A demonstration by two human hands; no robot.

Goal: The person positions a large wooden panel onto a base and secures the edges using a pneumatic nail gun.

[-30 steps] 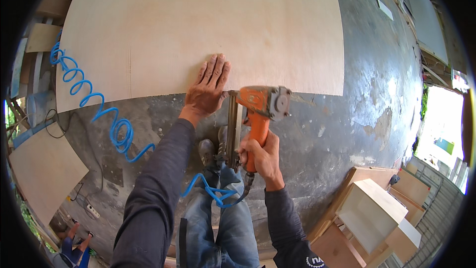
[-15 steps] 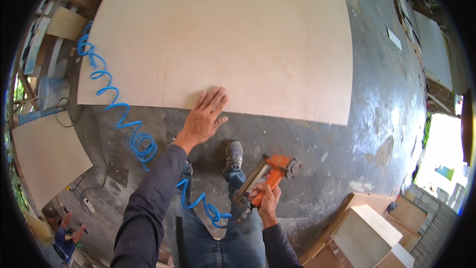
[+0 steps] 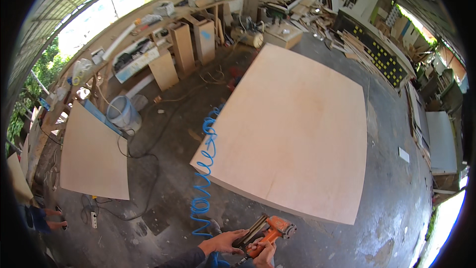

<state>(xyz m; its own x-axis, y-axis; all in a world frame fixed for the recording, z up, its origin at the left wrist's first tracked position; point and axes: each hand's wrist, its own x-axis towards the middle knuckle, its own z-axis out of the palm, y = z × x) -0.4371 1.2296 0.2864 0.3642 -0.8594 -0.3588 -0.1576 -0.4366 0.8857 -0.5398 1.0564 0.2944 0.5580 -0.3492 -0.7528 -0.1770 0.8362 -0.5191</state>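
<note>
My right hand [image 3: 263, 254] grips the handle of an orange pneumatic nail gun [image 3: 280, 226] near the bottom of the view. My left hand [image 3: 224, 242] is at the rear of the gun's dark magazine, fingers along one side and thumb on the other. From the gun's base, a coiled blue air hose [image 3: 201, 205] runs up along the left edge of a large pale plywood panel [image 3: 297, 134]. That panel lies raised off the floor, in front of both hands. Part of my shoe shows behind the left hand.
A smaller plywood sheet [image 3: 94, 156] stands at the left beside a bucket [image 3: 124, 114]. A power strip [image 3: 94, 219] and dark cables lie on the concrete floor. Another person's feet [image 3: 58, 218] show at lower left. A cluttered workbench [image 3: 148, 25] and scrap wood [image 3: 317, 12] line the back.
My left hand has left the panel's near edge and come to the nail gun's magazine. The view has tilted up and swung left, bringing the workbench into sight. The right hand still holds the gun.
</note>
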